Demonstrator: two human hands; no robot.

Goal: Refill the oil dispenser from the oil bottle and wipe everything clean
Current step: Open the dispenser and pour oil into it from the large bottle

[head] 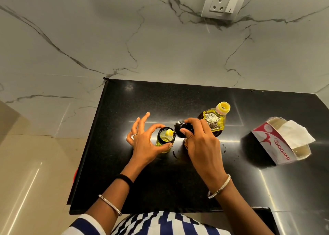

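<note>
1. Black speckled stone forms the surface [160,181]; its near edge meets a blue-and-white striped garment [160,222].
2. On it, the left hand [142,142] steadies the oil dispenser [165,139]. Thumb and forefinger curl round the rim, and the other fingers fan out away from it. The dispenser stands upright near the middle of the surface, its mouth uncovered and yellow oil showing inside.
3. Beside it, the right hand [201,142] pinches the black top [181,128], held tilted at the edge of the open mouth and not yet seated. With oil in the glass, the pouring looks done and closing seems to be the step in hand.
4. Faint ring-like marks [222,146] beside the right hand could be oil; I cannot tell.
5. Just behind that hand, the oil bottle [215,120] stands upright with its yellow neck uncapped, so capping it is probably left to do.
6. Well apart to the right lies a tissue box [277,149] with a tissue [295,133] sticking out. Neither hand is near it, so I judge the wiping has not begun.
7. Farthest off, a wall socket [224,2] sits on the marble wall.
</note>
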